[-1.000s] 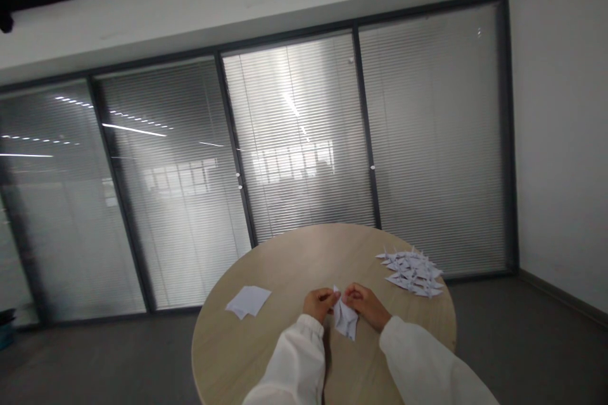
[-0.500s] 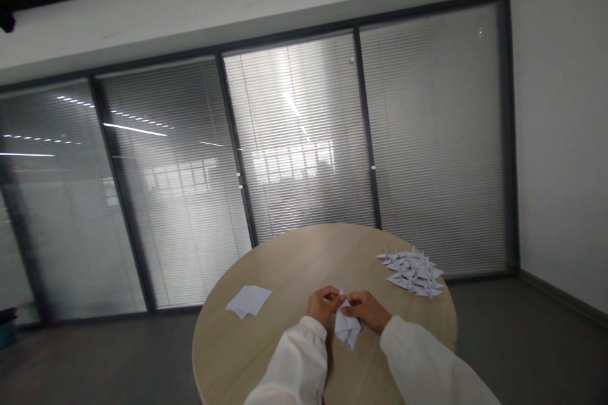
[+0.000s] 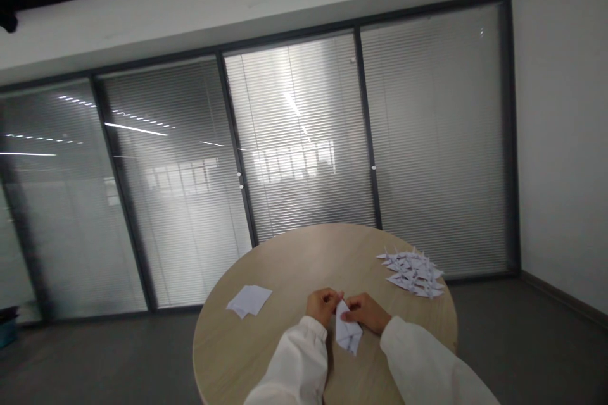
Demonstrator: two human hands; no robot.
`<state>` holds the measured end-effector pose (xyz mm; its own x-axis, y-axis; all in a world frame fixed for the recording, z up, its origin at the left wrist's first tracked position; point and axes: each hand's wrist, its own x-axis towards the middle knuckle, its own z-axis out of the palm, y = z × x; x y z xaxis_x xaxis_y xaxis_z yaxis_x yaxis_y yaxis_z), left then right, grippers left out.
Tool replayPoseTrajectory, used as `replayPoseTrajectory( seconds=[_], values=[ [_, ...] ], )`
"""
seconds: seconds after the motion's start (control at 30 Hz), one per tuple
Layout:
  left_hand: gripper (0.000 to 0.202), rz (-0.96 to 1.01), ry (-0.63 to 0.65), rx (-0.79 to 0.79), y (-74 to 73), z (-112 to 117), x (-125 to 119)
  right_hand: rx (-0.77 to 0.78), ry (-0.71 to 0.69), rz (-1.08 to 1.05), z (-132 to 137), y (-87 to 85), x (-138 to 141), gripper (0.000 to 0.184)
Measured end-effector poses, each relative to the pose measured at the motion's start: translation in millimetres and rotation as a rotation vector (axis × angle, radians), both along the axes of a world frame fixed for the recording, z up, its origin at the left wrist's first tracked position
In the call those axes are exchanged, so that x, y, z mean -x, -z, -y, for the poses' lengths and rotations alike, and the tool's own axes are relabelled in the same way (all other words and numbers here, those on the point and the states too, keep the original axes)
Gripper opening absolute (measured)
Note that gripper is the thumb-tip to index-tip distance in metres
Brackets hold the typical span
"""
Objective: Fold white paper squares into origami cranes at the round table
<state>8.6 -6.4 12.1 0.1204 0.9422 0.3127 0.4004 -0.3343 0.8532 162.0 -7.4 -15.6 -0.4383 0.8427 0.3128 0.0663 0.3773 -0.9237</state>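
Note:
A small folded white paper piece [image 3: 348, 332] rests low over the round wooden table [image 3: 285, 266], pinched at its top from both sides. My left hand [image 3: 322, 305] grips its upper left edge with curled fingers. My right hand [image 3: 365, 312] pinches the upper right edge. Both arms wear white sleeves. The paper's pointed lower end hangs toward me between the two wrists.
A heap of several folded white paper figures [image 3: 412, 271] lies at the table's right side. A few flat white sheets [image 3: 249, 300] lie at the left. Behind the table runs a glass wall with shut blinds [image 3: 304, 152]; grey floor surrounds the table.
The two hands have come closer together on the paper, and the folded piece has dropped a little lower and nearer to me.

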Motion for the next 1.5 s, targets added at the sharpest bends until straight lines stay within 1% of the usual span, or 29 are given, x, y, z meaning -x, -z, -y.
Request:
replayPoseTrajectory(
  seconds=[0.1,0.3,0.5,0.57,0.63,0.73,0.83,0.9,0.97,1.03,1.1,1.2,1.27,1.33,1.43,1.5],
  values=[
    [0.045,-0.022,-0.008,-0.002,-1.6,2,1,-0.002,-0.001,0.03,0,-0.7,0,0.026],
    [0.05,-0.105,-0.05,0.02,-7.3,5,1,0.004,-0.047,0.044,4,-4.2,-1,0.029],
    [0.055,-0.216,-0.098,-0.025,-8.6,6,3,0.024,-0.036,0.075,3,0.9,1,0.028],
    [0.056,-0.212,-0.106,-0.024,-8.2,6,3,0.024,-0.024,0.073,2,3.1,1,0.028],
    [0.056,-0.158,-0.1,0.01,-7.2,5,2,0.033,0.006,0.062,1,3.6,2,0.028],
    [0.054,0.041,-0.038,0.092,-4.8,2,1,0.047,0.046,0.006,-1,0.0,1,0.031],
    [0.049,0.193,0.068,0.099,-3.8,0,1,0.053,0.122,-0.097,-1,-5.9,0,0.033],
    [0.053,0.212,0.138,0.059,-5.0,1,1,0.081,0.174,-0.173,-2,-7.9,-2,0.035],
    [0.065,0.195,0.187,0.043,-7.1,4,0,0.131,0.213,-0.243,-5,-7.1,-4,0.039],
    [0.074,0.153,0.204,0.057,-8.6,7,-1,0.177,0.247,-0.301,-8,-3.8,-5,0.041],
    [0.076,0.114,0.194,0.079,-8.4,7,-1,0.203,0.262,-0.352,-11,-0.1,-6,0.041],
    [0.067,0.086,0.2,0.079,-4.5,4,-1,0.226,0.24,-0.4,-13,3.0,-7,0.039],
    [0.056,0.079,0.188,0.058,-0.9,0,1,0.224,0.22,-0.406,-14,3.1,-7,0.037],
    [0.043,0.072,0.149,0.021,1.7,-4,3,0.218,0.211,-0.396,-13,2.6,-6,0.037],
    [0.029,0.032,0.088,-0.041,2.1,-6,5,0.217,0.234,-0.365,-12,1.7,-5,0.041],
    [0.027,-0.008,0.07,-0.078,0.4,-6,7,0.219,0.262,-0.351,-12,0.6,-4,0.045]
  ],
)
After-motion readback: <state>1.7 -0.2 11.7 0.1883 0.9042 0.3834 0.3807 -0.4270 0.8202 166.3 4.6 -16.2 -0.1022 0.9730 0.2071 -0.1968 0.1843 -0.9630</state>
